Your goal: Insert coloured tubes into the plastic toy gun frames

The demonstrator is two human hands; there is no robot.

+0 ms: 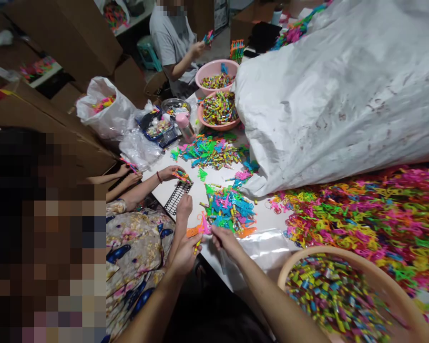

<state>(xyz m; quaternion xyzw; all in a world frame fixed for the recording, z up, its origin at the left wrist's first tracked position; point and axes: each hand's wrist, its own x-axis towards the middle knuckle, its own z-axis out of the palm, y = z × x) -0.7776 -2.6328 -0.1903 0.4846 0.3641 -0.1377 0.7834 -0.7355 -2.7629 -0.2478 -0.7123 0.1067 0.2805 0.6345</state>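
My left hand [186,251] is closed around a few small plastic toy pieces, an orange piece [192,232] and a pink piece [204,226] among them. A yellow stick-like bit [197,247] pokes out below its thumb. With fingertips pinched, my right hand [228,242] meets the right side of the pink piece. Just beyond both hands lies a pile of blue, green and pink toy pieces mixed with small wrapped tubes [232,207]. A clear plastic bag [264,247] lies flat on the white table [196,181] by my right hand.
A peach basin [289,262] of small wrapped tubes is at front right, before a wide heap of colourful plastic pieces [361,209]. A big white sack [325,105] rises behind. At left, a co-worker's hand [173,173] holds toys over a black grid [178,196]. Pink basins [218,126] stand farther back.
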